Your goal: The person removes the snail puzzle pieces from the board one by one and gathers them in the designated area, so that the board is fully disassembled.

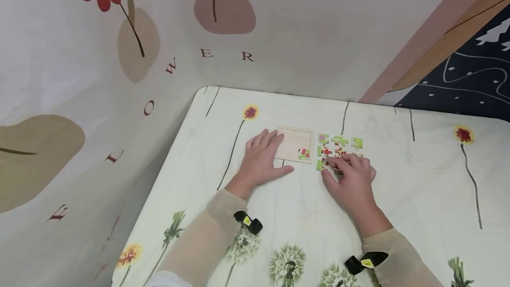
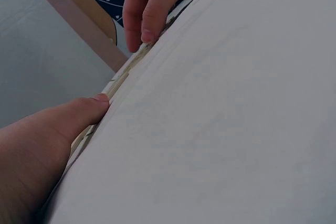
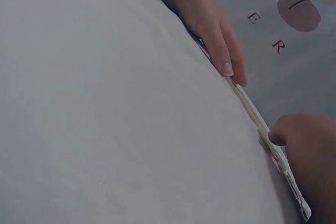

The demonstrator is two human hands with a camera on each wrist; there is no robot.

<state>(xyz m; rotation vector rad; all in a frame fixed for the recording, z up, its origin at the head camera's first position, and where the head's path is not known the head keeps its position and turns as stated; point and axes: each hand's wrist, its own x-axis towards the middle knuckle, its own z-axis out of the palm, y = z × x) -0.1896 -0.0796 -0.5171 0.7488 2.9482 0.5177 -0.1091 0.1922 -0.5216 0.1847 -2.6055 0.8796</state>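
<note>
A square wooden puzzle tray [image 1: 294, 143] lies flat on the table, with one green and red puzzle piece [image 1: 304, 153] in its near right corner. My left hand [image 1: 260, 156] rests over the tray's left edge, fingers extended and thumb spread apart. To the right of the tray, loose jigsaw pieces [image 1: 340, 141] are laid out in rough rows, green at the edges and red in the middle. Over the nearer ones is my right hand [image 1: 352, 180], its index fingertip at a piece and its thumb apart from it. That hand hides part of the pieces.
A white flower-printed cloth [image 1: 418, 180] covers the table. Behind and to the left hangs a pale curtain [image 1: 311, 34] with letters and flowers. At the far right is a dark patterned fabric [image 1: 470, 79]. Both wrists wear a black strapped device [image 1: 366, 262].
</note>
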